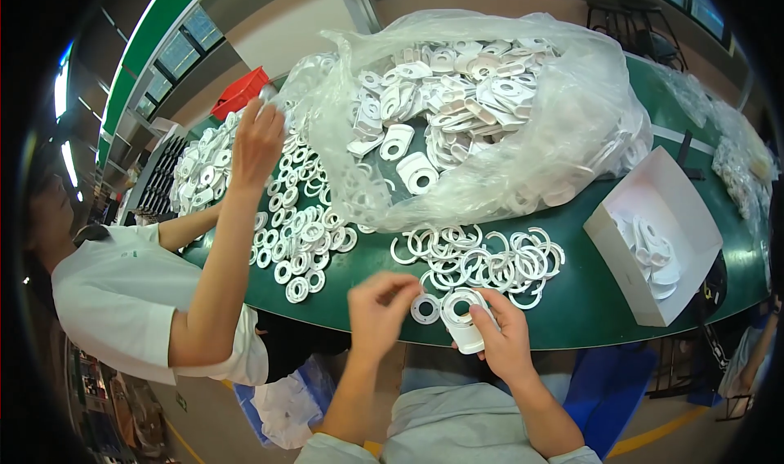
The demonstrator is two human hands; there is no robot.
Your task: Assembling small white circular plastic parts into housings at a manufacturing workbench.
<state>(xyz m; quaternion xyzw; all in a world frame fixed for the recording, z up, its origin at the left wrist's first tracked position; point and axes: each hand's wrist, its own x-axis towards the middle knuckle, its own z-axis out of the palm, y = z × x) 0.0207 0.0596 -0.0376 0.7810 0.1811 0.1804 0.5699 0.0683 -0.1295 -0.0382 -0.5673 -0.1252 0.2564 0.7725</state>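
My right hand (505,335) is closed around a white plastic housing (468,338) with a round opening at its upper end, held at the table's near edge. Close to its left, my left hand (377,315) has thumb and fingertips pinched together; whatever sits between them is too small to make out. A flat white ring with a dark centre (415,311) lies between my two hands, beside the housing. Just beyond them, a loose pile of open C-shaped white rings (476,270) spreads over the green table (563,305).
A large clear plastic bag (600,113) full of white housings stands behind the rings. At right is a white box (625,280) with some white parts. To the left, closed white rings (304,260) lie near a co-worker's raised arm (216,280). A red bin (239,94) stands farther back.
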